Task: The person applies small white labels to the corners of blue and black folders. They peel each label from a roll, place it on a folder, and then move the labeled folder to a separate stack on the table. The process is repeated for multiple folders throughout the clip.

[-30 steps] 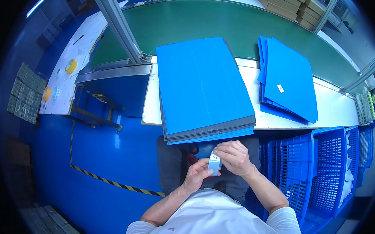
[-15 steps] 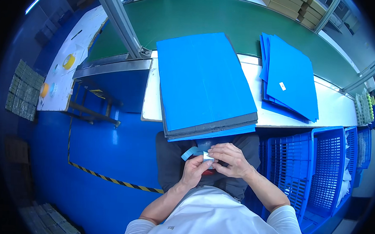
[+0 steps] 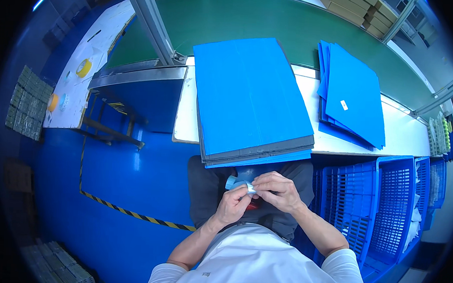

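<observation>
Left hand (image 3: 232,206) and right hand (image 3: 279,191) pinch small white-and-pale-blue strip (image 3: 250,187), near centre. Blue-and-grey flat-sheet stack (image 3: 251,99) just beyond. Right: blue-sheet pile (image 3: 354,91), white rectangular label (image 3: 344,105) on top, print unreadable; blue plastic mesh baskets (image 3: 354,173) nearer.

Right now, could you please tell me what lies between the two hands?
In the head view, a small pale strip lies between the left hand and right hand.
</observation>
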Motion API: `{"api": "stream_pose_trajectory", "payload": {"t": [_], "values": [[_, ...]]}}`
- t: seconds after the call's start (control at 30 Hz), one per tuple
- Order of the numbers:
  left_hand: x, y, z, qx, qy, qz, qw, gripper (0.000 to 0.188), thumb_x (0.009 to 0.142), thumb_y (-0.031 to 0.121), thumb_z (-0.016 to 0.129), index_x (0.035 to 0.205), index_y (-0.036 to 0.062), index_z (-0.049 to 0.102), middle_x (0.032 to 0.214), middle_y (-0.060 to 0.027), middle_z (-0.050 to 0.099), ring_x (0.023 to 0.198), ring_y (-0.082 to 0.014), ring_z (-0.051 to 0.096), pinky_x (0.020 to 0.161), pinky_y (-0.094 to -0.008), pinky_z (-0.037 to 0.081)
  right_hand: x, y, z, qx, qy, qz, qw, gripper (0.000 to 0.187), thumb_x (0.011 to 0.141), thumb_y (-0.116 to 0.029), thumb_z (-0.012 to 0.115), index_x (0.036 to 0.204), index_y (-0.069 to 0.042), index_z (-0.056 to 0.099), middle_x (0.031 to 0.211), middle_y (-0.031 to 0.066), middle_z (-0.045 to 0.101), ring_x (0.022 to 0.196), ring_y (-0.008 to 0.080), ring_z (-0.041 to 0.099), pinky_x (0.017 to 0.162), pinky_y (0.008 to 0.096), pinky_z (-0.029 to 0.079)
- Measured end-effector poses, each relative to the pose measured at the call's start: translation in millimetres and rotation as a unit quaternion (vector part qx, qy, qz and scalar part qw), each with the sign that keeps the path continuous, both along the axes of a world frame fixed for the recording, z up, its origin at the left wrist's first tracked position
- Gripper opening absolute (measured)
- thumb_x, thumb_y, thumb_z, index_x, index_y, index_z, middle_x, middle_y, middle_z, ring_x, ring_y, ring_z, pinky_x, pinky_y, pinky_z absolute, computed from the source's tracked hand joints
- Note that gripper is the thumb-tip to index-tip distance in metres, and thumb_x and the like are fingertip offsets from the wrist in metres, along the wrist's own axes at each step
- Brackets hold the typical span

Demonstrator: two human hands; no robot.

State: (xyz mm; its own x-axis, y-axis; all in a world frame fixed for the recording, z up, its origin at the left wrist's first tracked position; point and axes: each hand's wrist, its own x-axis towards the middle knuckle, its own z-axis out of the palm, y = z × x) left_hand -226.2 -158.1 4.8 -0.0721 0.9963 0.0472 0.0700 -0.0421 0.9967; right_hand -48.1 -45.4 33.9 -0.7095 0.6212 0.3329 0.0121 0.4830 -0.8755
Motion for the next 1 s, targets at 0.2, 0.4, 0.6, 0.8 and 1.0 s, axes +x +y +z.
{"api": "stream_pose_trajectory", "payload": {"t": [0.2, 0.4, 0.6, 0.8, 1.0], "values": [[5.0, -7.3, -14.5, -0.084, -0.153, 0.008, 0.985, 0.023, 0.103, 0.003, 0.055, 0.117, -0.0044, 0.071, 0.107, -0.0103, 0.075, 0.097, -0.0157, 0.072, 0.087, -0.0291, 0.057, -22.9, 18.6, 55.0, 0.047, 0.044, -0.045, 0.997, 0.015, 0.082, 0.005, 0.074, 0.096, 0.0, 0.076, 0.104, 0.0135, 0.077, 0.098, 0.0275, 0.073, 0.085, 0.0368, 0.057], [13.2, -11.8, -35.6, -0.131, -0.189, -0.001, 0.973, 0.025, 0.105, 0.006, 0.055, 0.122, -0.0055, 0.069, 0.109, -0.0113, 0.075, 0.098, -0.0162, 0.072, 0.089, -0.0301, 0.058, -103.8, 81.2, 89.1, 0.366, -0.047, -0.082, 0.926, 0.019, 0.08, -0.003, 0.078, 0.098, -0.006, 0.076, 0.106, 0.0065, 0.075, 0.099, 0.0249, 0.071, 0.08, 0.0373, 0.055], [9.4, -22.7, -38.2, -0.144, -0.175, 0.019, 0.974, 0.026, 0.105, 0.008, 0.055, 0.122, -0.0058, 0.069, 0.108, -0.0119, 0.075, 0.098, -0.017, 0.073, 0.089, -0.0295, 0.057, -125.5, 100.8, 79.6, 0.406, -0.144, -0.053, 0.901, 0.021, 0.084, -0.01, 0.073, 0.105, -0.006, 0.076, 0.116, 0.0059, 0.072, 0.115, 0.0246, 0.064, 0.092, 0.0416, 0.05], [4.8, -23.8, -56.0, -0.155, -0.183, 0.024, 0.971, 0.026, 0.106, 0.011, 0.056, 0.12, -0.0054, 0.07, 0.105, -0.0115, 0.076, 0.095, -0.0165, 0.073, 0.088, -0.0294, 0.058, -95.3, 82.1, 88.4, 0.385, -0.264, 0.051, 0.883, 0.065, 0.09, -0.039, 0.073, 0.138, 0.001, 0.059, 0.151, 0.0193, 0.054, 0.143, 0.0369, 0.048, 0.119, 0.0518, 0.036], [9.6, -13.0, -52.1, -0.157, -0.171, -0.002, 0.973, 0.025, 0.105, 0.008, 0.055, 0.119, -0.0049, 0.071, 0.107, -0.0119, 0.075, 0.096, -0.0168, 0.073, 0.089, -0.0306, 0.058, -79.6, 67.0, 90.5, 0.368, -0.261, 0.068, 0.89, 0.076, 0.085, -0.047, 0.079, 0.14, 0.002, 0.059, 0.151, 0.0197, 0.054, 0.142, 0.0359, 0.049, 0.118, 0.0508, 0.037]]}}
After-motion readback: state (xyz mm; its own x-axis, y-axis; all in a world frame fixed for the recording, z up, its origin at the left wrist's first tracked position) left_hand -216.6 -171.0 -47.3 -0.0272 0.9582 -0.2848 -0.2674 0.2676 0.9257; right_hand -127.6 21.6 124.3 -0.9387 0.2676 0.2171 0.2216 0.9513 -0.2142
